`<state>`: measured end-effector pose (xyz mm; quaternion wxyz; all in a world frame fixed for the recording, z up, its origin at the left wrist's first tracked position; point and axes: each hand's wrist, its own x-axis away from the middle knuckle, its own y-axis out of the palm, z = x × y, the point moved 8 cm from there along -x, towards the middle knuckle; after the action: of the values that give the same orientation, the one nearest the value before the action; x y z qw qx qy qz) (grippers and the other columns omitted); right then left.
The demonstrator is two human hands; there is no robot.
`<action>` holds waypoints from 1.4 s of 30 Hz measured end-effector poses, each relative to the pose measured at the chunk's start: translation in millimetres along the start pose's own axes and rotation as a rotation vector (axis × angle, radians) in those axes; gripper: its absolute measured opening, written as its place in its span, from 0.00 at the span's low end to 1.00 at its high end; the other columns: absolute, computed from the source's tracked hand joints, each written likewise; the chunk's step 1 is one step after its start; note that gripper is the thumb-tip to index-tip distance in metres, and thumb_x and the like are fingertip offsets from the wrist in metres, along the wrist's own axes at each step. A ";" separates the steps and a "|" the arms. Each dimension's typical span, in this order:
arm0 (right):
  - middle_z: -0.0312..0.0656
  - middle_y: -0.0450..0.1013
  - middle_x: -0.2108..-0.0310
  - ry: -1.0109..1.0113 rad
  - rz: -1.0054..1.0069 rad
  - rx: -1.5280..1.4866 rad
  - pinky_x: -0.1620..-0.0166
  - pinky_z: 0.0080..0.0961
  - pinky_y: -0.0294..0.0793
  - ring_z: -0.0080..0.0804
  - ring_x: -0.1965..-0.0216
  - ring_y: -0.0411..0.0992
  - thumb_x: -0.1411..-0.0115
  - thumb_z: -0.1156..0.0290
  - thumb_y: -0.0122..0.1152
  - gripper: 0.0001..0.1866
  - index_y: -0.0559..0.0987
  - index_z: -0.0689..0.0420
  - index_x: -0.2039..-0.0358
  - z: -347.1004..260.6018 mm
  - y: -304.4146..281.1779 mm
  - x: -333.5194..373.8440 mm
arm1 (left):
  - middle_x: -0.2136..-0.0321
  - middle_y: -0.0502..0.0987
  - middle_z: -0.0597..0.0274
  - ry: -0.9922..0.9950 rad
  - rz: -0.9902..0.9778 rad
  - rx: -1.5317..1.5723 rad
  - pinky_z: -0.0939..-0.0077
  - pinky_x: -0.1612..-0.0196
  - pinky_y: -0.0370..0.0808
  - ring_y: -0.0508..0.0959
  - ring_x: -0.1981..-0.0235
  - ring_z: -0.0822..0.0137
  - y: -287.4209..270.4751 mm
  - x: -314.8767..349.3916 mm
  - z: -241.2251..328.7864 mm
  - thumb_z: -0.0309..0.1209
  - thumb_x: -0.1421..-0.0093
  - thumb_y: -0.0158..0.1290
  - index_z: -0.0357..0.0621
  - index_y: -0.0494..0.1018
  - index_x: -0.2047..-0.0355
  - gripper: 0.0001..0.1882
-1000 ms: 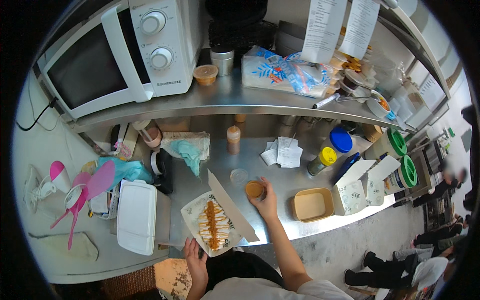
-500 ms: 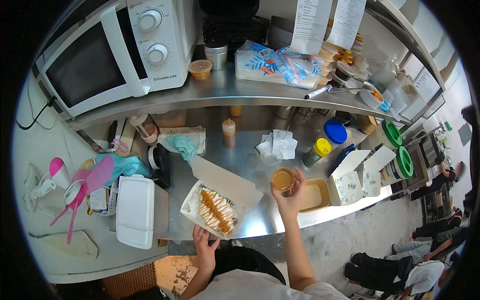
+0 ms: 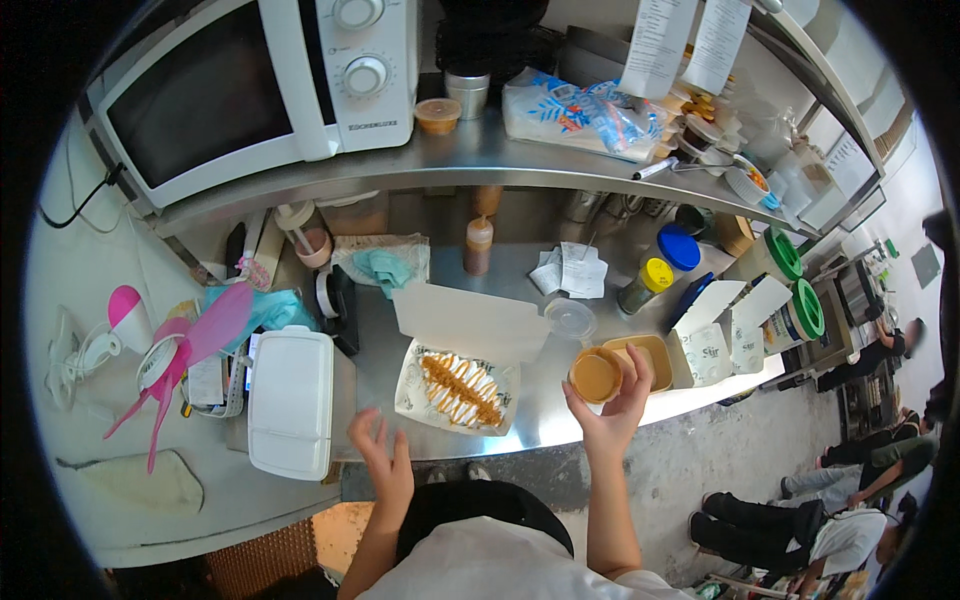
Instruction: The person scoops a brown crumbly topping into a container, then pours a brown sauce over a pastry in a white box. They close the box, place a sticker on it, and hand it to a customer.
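Right grip curled around sauce cup, left grip loosely spread, empty, near food box

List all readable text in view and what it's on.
Wording isn't copied here; locations only:
Microwave: dark lettering under the dials, legible.
White cartons, right: dark lettering, partly legible.
Hanging slips: too small.
Counter slips: too small.
Open food box: inside marks too small.
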<state>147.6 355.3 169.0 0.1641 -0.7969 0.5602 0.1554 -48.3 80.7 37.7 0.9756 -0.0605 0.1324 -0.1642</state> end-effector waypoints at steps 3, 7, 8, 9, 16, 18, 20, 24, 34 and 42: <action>0.48 0.71 0.49 0.022 -0.020 -0.041 0.41 0.32 0.69 0.36 0.47 0.71 0.59 0.80 0.78 0.49 0.60 0.57 0.37 0.7 14.5 16.7 | 0.42 0.60 0.51 0.171 -0.012 -0.141 0.56 0.34 0.61 0.61 0.37 0.57 3.1 -52.8 9.9 0.20 0.38 0.50 0.40 0.63 0.45 0.21; 0.47 0.70 0.49 0.053 -0.036 -0.089 0.42 0.32 0.70 0.36 0.47 0.71 0.59 0.80 0.79 0.51 0.59 0.57 0.37 -3.0 30.8 31.5 | 0.45 0.65 0.50 0.228 -0.072 -0.038 0.62 0.37 0.64 0.66 0.40 0.57 11.7 -101.8 37.5 0.19 0.39 0.51 0.38 0.66 0.49 0.17; 0.46 0.70 0.50 0.052 -0.038 -0.074 0.42 0.32 0.71 0.36 0.48 0.71 0.60 0.80 0.79 0.51 0.58 0.56 0.37 -2.7 34.4 35.7 | 0.46 0.67 0.51 0.245 -0.083 0.029 0.64 0.38 0.66 0.68 0.41 0.57 12.1 -102.8 46.1 0.18 0.39 0.52 0.38 0.67 0.50 0.17; 0.46 0.70 0.50 0.048 -0.029 -0.056 0.42 0.32 0.71 0.36 0.48 0.71 0.60 0.80 0.79 0.52 0.58 0.56 0.37 -4.1 35.4 38.5 | 0.46 0.68 0.52 0.190 -0.223 0.149 0.64 0.37 0.65 0.68 0.41 0.58 25.3 -96.2 56.6 0.18 0.40 0.53 0.39 0.67 0.50 0.18; 0.41 0.67 0.54 0.017 0.014 -0.122 0.44 0.35 0.70 0.35 0.49 0.70 0.61 0.75 0.82 0.56 0.54 0.55 0.35 -19.0 68.1 60.5 | 0.48 0.70 0.53 0.097 -0.631 0.439 0.65 0.40 0.68 0.72 0.43 0.61 80.7 -21.4 142.1 0.24 0.51 0.69 0.38 0.63 0.46 0.35; 0.41 0.66 0.54 -0.015 0.034 -0.060 0.45 0.34 0.70 0.35 0.50 0.70 0.61 0.74 0.82 0.56 0.54 0.55 0.35 -20.1 72.5 65.1 | 0.48 0.71 0.52 0.157 -0.593 0.328 0.64 0.40 0.69 0.72 0.44 0.61 81.5 -22.4 143.7 0.26 0.53 0.71 0.37 0.62 0.45 0.38; 0.41 0.64 0.53 -0.055 0.039 0.031 0.48 0.32 0.70 0.34 0.52 0.69 0.61 0.72 0.83 0.57 0.53 0.54 0.35 -26.1 76.6 67.9 | 0.48 0.71 0.51 0.193 -0.562 0.253 0.65 0.41 0.70 0.73 0.45 0.60 81.5 -24.0 144.3 0.28 0.55 0.73 0.37 0.62 0.44 0.41; 0.43 0.61 0.51 -0.079 0.041 0.068 0.48 0.31 0.68 0.33 0.51 0.66 0.60 0.70 0.83 0.57 0.53 0.54 0.35 -25.2 82.4 72.4 | 0.49 0.72 0.50 0.228 -0.547 0.193 0.65 0.43 0.72 0.75 0.47 0.59 80.7 -26.8 146.0 0.29 0.55 0.73 0.37 0.62 0.44 0.41; 0.53 0.58 0.42 -0.222 -0.216 -0.051 0.40 0.38 0.65 0.42 0.40 0.62 0.53 0.76 0.76 0.59 0.38 0.49 0.34 -36.0 94.7 68.6 | 0.49 0.73 0.49 0.276 -0.597 0.253 0.64 0.42 0.72 0.75 0.47 0.60 81.0 -39.0 149.3 0.27 0.58 0.73 0.38 0.57 0.41 0.47; 0.57 0.54 0.36 -0.144 -0.438 -0.408 0.36 0.48 0.61 0.49 0.33 0.57 0.51 0.85 0.68 0.57 0.38 0.36 0.37 -42.2 82.5 72.5 | 0.50 0.75 0.51 0.186 -0.742 0.410 0.64 0.40 0.70 0.76 0.47 0.61 76.6 -48.1 146.3 0.25 0.59 0.73 0.41 0.56 0.39 0.49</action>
<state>95.9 249.6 168.4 0.0697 -0.9021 0.3193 0.2817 -28.1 179.7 176.9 0.8263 0.1061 0.1538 -0.5314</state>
